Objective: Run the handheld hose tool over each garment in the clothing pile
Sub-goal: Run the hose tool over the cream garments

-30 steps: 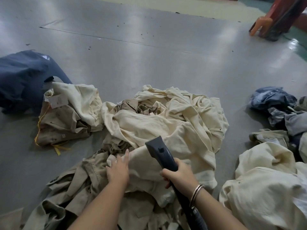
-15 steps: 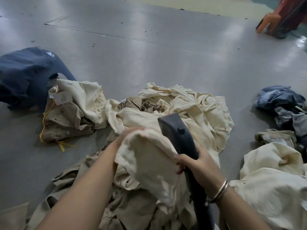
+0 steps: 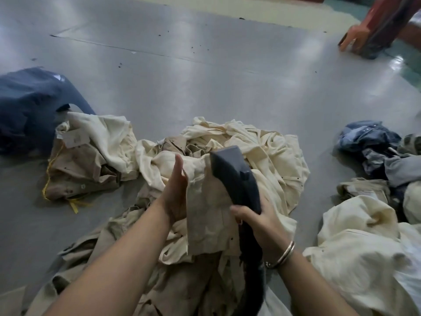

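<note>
Currently the left hand (image 3: 175, 192), fingers straight, lifts a cream cloth garment (image 3: 207, 206); the right hand (image 3: 257, 221) grips the dark grey hose tool (image 3: 237, 176). Keep the fabric taut and sweep evenly.

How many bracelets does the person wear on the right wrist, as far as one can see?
2, it seems: thin metal bangles side by side on the right wrist, just below the right hand that grips the hose tool. Their undersides are hidden.

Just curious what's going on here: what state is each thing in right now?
Left hand: fingers straight, holding up the cream cloth garment.
Right hand: grips the dark grey plastic hose tool.
Tool head: against the lifted garment.
Cream clothing pile: crumpled on the floor.
</note>
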`<state>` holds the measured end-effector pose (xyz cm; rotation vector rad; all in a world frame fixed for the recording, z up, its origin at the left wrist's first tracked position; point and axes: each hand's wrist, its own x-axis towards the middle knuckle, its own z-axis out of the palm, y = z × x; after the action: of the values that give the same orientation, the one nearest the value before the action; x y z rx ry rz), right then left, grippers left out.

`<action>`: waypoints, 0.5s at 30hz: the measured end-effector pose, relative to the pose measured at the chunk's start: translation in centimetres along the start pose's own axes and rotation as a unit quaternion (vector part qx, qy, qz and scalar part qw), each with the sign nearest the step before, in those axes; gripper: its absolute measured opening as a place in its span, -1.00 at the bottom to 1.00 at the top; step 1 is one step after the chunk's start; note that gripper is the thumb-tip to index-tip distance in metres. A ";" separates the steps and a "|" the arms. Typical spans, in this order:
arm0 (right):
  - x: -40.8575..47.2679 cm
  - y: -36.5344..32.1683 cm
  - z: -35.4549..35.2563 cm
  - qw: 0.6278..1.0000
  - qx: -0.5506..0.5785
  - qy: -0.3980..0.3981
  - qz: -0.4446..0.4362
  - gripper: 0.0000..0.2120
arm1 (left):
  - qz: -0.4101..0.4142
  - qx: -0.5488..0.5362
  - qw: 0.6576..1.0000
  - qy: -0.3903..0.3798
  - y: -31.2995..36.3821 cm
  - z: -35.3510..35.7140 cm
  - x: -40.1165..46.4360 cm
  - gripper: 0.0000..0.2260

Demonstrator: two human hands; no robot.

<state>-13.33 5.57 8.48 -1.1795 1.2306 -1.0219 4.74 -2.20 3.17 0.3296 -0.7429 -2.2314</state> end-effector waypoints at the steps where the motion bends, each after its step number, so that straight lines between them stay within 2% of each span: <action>1: 0.2 -0.3 -0.2 1.000 0.019 0.021 -0.012 -0.64 | -0.013 0.028 0.999 0.016 0.4 0.7 -0.4 -0.18; 4: 1.2 -1.8 -0.7 0.992 0.100 0.077 -0.019 -0.93 | -0.103 0.101 0.988 0.053 0.4 2.7 -1.7 -0.31; 5: 1.5 -2.4 -0.8 0.989 0.116 0.085 -0.016 -0.93 | -0.127 0.120 0.983 0.054 0.5 3.2 -2.2 -0.37; 7: 2.0 -3.8 -0.9 0.990 0.115 0.083 -0.009 -0.79 | -0.149 0.117 0.980 0.058 1.5 4.5 -2.8 -0.41; 8: 2.2 -4.7 -0.9 0.992 0.098 0.073 -0.005 -0.73 | -0.141 0.104 0.983 0.062 2.1 5.1 -3.2 -0.40; 10: 2.7 -6.6 -0.7 0.995 0.081 0.051 -0.007 -0.81 | -0.076 0.055 0.993 0.065 3.2 5.6 -4.0 -0.29; 11: 3.0 -7.6 -0.7 0.995 0.086 0.045 -0.013 -0.85 | -0.036 -0.004 0.997 0.069 3.7 5.9 -4.6 -0.18; 13: 3.5 -9.3 -0.6 0.992 0.114 0.050 -0.020 -0.79 | 0.022 -0.193 0.981 0.011 3.7 6.7 -5.9 0.03; 14: 3.6 -9.9 -0.5 0.990 0.131 0.055 -0.018 -0.75 | 0.046 -0.217 0.975 -0.017 3.1 7.4 -6.2 0.07; 15: 3.6 -10.2 -0.3 0.988 0.147 0.057 -0.012 -0.73 | 0.061 -0.199 0.978 0.001 2.1 7.3 -6.4 0.06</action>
<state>-12.88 0.57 18.09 -0.9195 1.1103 -1.2551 7.11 4.32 10.33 0.0860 -0.2932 -2.1990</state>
